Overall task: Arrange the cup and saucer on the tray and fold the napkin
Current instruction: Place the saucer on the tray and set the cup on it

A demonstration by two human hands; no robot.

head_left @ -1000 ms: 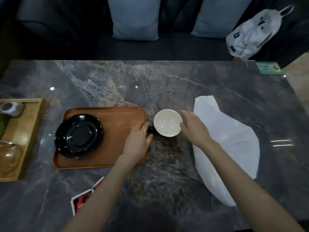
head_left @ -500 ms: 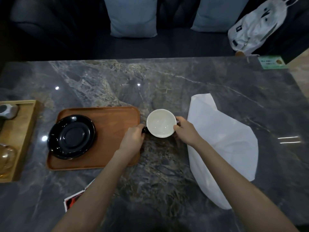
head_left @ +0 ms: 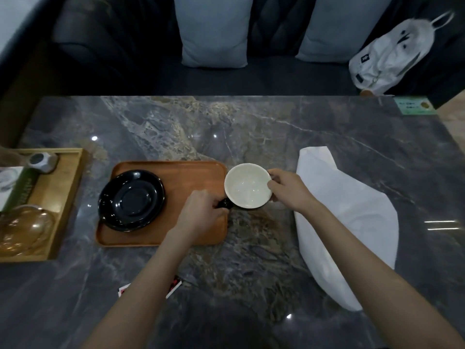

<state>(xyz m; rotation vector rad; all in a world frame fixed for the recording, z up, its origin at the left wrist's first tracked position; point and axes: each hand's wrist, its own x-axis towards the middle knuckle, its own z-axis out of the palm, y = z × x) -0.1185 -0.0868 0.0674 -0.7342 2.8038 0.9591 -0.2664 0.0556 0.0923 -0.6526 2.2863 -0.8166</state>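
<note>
A cup (head_left: 247,185), white inside and black outside, is at the right edge of the brown wooden tray (head_left: 191,172). My left hand (head_left: 201,212) grips its black handle. My right hand (head_left: 286,191) holds the cup's right side, thumb on the rim. A black saucer (head_left: 131,200) lies on the left half of the tray. A white napkin (head_left: 349,222) lies unfolded and rumpled on the marble table, right of the cup.
A light wooden box (head_left: 68,197) at the left edge holds a grey knob-like object (head_left: 42,161) and a glass piece (head_left: 22,227). A red-and-white card (head_left: 173,285) lies under my left forearm. A green card (head_left: 414,105) sits at the far right corner. Sofa cushions and a white bag lie beyond.
Both hands closed on the cup, the left on the handle and the right on its side. The cup has shifted slightly left, to the tray's right edge.
</note>
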